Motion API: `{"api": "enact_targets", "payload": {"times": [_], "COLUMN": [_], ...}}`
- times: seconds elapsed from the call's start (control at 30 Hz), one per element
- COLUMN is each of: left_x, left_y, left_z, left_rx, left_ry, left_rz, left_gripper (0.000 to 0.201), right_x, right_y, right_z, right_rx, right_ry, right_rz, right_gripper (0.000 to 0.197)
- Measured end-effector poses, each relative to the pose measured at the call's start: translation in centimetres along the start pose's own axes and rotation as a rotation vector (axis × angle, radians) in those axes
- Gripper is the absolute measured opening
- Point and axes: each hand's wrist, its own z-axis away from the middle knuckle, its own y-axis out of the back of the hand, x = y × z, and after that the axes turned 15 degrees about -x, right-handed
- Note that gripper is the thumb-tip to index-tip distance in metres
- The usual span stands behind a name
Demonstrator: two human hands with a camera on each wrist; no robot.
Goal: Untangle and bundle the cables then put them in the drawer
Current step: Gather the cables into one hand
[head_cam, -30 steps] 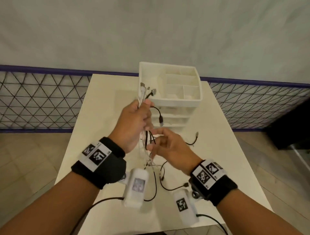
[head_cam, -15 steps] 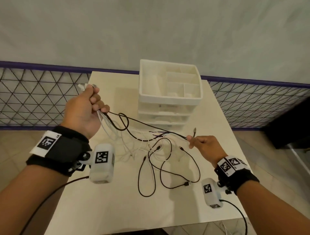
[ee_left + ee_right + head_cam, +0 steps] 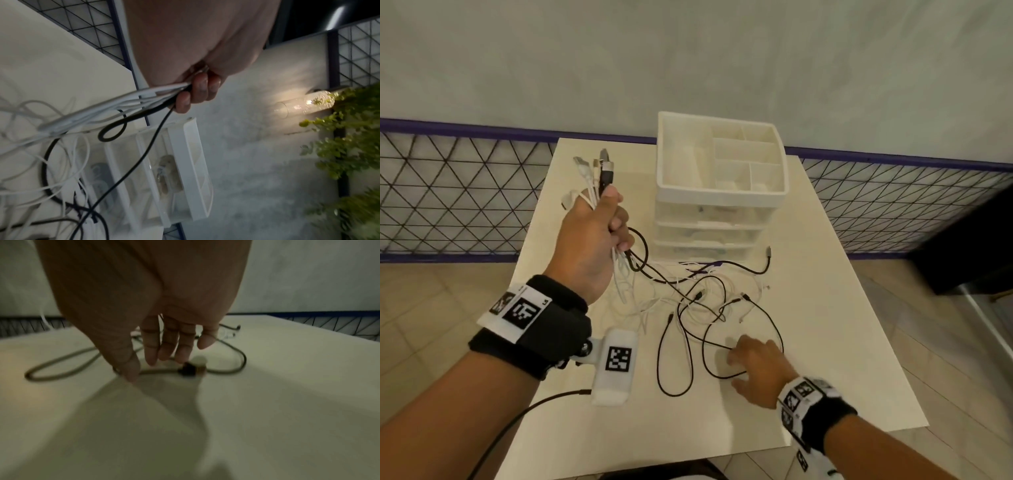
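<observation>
- Head view: the left hand [image 3: 592,240] grips a bunch of cables [image 3: 599,178], plugs pointing up, beside the drawer unit [image 3: 719,192]; the rest sprawl tangled on the table [image 3: 825,274].
- Right wrist view alone shows the right hand [image 3: 156,331] spread, fingers [image 3: 152,352] straight, above a black plug [image 3: 188,369], holding nothing.
- Left wrist view shows a wall lamp [image 3: 304,104] and a plant [image 3: 349,146].

Cable loops [image 3: 722,329] crowd table [image 3: 842,342] ahead of right grip [image 3: 755,368]; drawer unit [image 3: 722,192] blocks farther ahead; bare table behind.

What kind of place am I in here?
Probably a home patio or balcony corner: a small white table against a plastered wall, a wire mesh railing, a lit wall lamp and a leafy plant.
</observation>
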Motion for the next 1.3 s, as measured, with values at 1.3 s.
{"api": "enact_targets", "payload": {"times": [1.3], "left_x": [-2.0], "left_y": [-1.2], "left_z": [-1.4], "left_rx": [0.117], "left_ry": [0.322], "left_rz": [0.144], "left_gripper": [0.027], "right_x": [-5.9], "right_y": [12.4], "right_z": [2.0], "right_rx": [0.267], "right_ry": [0.374], "right_rz": [-0.657], "right_gripper": [0.027]}}
